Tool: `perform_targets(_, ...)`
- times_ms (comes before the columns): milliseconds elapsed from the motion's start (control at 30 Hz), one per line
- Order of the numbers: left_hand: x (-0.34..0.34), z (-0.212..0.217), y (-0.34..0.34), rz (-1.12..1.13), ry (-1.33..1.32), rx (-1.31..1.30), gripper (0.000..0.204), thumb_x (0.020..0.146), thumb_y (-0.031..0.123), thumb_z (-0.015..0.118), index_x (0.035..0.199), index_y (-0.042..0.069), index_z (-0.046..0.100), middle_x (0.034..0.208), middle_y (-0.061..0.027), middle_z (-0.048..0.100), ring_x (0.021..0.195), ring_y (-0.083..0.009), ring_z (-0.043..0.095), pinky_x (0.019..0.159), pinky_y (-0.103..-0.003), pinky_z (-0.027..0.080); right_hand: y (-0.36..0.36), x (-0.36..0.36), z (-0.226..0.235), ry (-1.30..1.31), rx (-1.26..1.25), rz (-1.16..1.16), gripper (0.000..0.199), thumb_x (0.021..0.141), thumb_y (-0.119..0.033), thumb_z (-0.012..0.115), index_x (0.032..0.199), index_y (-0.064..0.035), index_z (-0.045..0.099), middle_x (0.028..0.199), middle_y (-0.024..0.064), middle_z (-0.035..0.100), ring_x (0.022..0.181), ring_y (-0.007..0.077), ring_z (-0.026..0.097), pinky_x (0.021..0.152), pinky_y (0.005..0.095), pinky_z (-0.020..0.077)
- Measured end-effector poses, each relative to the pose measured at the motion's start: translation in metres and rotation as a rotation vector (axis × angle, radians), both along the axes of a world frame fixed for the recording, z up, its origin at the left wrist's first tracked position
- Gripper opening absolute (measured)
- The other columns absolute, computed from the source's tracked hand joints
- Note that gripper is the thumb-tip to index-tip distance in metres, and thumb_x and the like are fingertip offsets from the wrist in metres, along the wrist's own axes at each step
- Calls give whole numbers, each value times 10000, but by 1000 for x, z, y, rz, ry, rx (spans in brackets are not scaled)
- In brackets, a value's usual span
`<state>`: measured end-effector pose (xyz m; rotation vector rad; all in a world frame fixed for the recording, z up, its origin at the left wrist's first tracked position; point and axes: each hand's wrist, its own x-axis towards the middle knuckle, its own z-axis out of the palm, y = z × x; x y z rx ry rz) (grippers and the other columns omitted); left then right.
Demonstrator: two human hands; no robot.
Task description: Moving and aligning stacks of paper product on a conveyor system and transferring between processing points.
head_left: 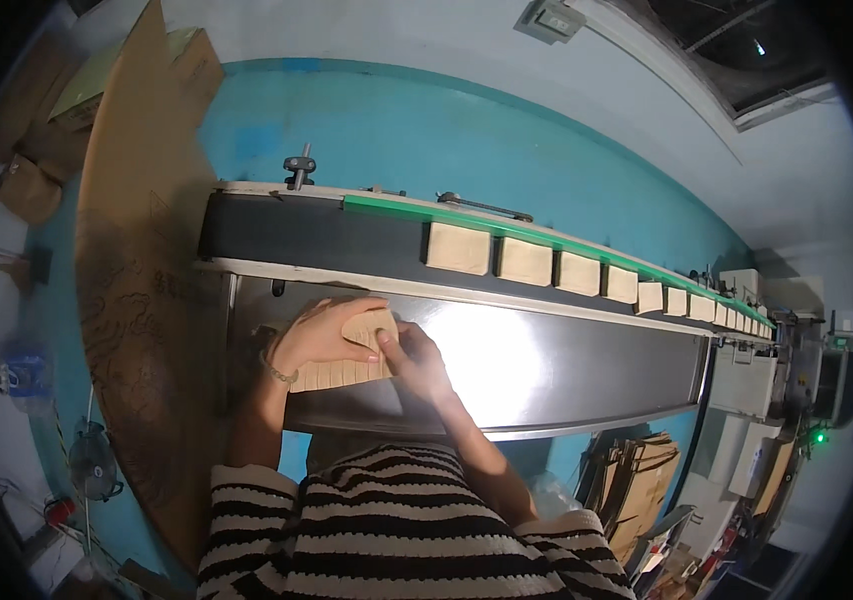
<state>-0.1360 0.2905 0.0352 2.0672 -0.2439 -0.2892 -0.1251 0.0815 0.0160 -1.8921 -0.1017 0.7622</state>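
Observation:
A tan stack [375, 322] of what looks like folded paper is between my two hands over the metal table. My left hand [319, 335] is curled over its left side, with the thumb against the front. From the right, my right hand [415, 364] grips the stack, thumb on its near face and fingers mostly hidden behind. Just below my left hand, a row of tan packs [337, 375] stands side by side on the table, partly covered by that hand.
Beyond the shiny metal table [587, 360] runs a dark conveyor belt [317, 232] with a green guide rail [397, 207]. Several tan blocks [459, 248] sit spaced along it toward the right. A tall cardboard sheet [137, 250] stands at left; flattened cardboard [637, 480] leans below right.

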Motion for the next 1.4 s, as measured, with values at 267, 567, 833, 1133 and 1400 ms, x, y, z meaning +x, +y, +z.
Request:
perform_targets(267, 28, 24, -46, -124, 60, -15, 623, 709, 319, 829, 1244, 96, 602, 1151, -160, 675, 1053, -344, 651, 916, -384, 505, -72, 41, 0, -18, -121, -49, 439, 953, -334, 643, 1222, 9, 579, 1009, 115, 660, 793, 181, 608, 744, 324, 497)
perform_targets(567, 11, 26, -27, -10, 258, 29, 762, 661, 205, 896, 1327, 66, 550, 1204, -157, 663, 1126, -278, 647, 961, -367, 505, -8, 8, -26, -172, 86, -7, 537, 901, -452, 683, 1153, 17, 615, 947, 216, 666, 845, 308, 644, 782, 392, 510)
perform_targets(833, 6, 18, -11, 4, 320, 98, 692, 683, 273, 878, 1284, 114, 576, 1120, -152, 689, 1056, -269, 672, 884, -371, 520, -21, 13, -73, -87, 1, -41, 407, 882, -269, 688, 1189, -10, 619, 884, 109, 692, 870, 182, 655, 761, 350, 533)
perform_targets(1133, -47, 11, 1, 125, 244, 113, 649, 698, 285, 848, 1264, 105, 587, 1134, -121, 678, 1023, -323, 658, 860, -390, 509, 28, 14, -31, 92, 307, -228, 493, 957, -386, 647, 1156, 57, 562, 1025, 145, 660, 941, 230, 648, 843, 326, 505)
perform_targets(1400, -131, 19, -79, 1172, -181, 198, 315, 850, 173, 757, 1061, 15, 584, 953, -134, 629, 886, -307, 609, 808, -394, 480, 17, -19, -13, -55, 225, -85, 396, 960, -350, 654, 1124, 9, 618, 966, 93, 672, 881, 155, 611, 784, 280, 492)
